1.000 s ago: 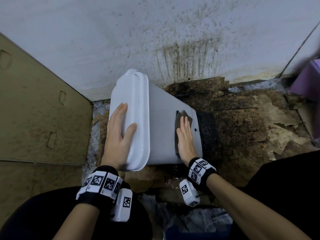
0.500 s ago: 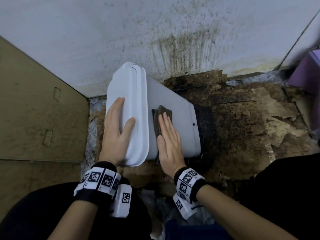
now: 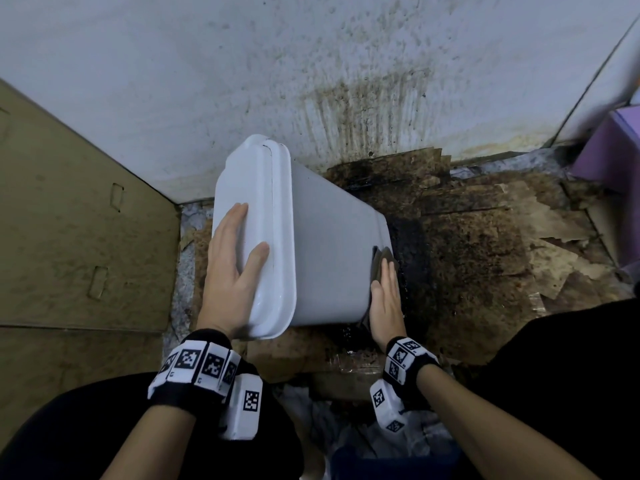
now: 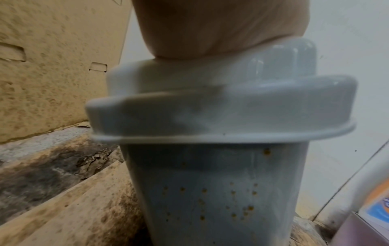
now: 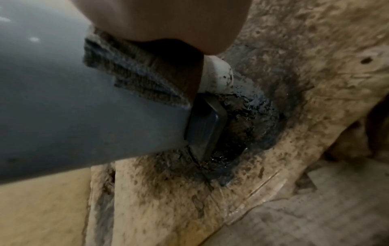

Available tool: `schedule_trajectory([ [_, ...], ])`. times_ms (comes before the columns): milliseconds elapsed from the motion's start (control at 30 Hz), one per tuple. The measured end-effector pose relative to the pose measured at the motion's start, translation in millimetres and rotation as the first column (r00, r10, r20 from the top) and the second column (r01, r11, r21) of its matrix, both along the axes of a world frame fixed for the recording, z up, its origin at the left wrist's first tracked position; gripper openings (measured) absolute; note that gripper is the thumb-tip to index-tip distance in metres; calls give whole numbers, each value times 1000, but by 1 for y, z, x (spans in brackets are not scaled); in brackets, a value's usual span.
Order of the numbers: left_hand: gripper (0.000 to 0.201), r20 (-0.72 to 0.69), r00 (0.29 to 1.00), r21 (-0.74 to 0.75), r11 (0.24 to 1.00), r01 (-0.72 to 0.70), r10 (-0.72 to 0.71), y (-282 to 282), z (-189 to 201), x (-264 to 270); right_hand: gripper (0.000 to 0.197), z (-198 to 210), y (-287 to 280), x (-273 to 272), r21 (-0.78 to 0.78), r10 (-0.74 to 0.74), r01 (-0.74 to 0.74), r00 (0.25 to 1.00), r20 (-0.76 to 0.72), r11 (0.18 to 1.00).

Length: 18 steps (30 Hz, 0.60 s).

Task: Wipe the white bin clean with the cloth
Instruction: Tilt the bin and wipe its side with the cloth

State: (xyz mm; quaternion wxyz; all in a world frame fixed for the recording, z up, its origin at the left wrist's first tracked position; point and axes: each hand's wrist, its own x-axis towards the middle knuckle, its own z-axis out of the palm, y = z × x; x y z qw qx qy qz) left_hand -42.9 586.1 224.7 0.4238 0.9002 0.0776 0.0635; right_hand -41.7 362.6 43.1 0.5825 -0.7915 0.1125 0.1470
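The white bin leans tilted to the left, its lid toward the cardboard side. My left hand lies flat on the lid with straight fingers and steadies it. My right hand presses a dark grey cloth flat against the bin's right side, down near its base. In the right wrist view the cloth sits under my palm just above a black foot pedal. In the left wrist view the bin's wall is dotted with small brown spots below the lid.
The bin stands on wet, stained cardboard with a black puddle at its base. A soiled white wall rises behind. A cardboard box is on the left, a purple box at the far right.
My right hand slid the cloth from the bin's upper part near the lid down to its lower right edge. The bin now tilts more. The left hand stayed on the lid.
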Motion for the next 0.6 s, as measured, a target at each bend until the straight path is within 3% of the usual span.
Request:
schedule_trajectory([
  [367, 63, -2, 1000, 7, 1000, 4, -4, 2, -2, 1, 59, 18, 25, 6, 45, -126, 128, 991, -48, 991],
  [500, 65, 11, 1000, -1, 1000, 8, -8, 1, -3, 2, 65, 48, 49, -5, 74, -131, 127, 990, 52, 989],
  [600, 66, 20, 1000, 9, 1000, 16, -16, 1, -6, 3, 60, 78, 64, -15, 60, -27, 12, 968, 251, 998],
])
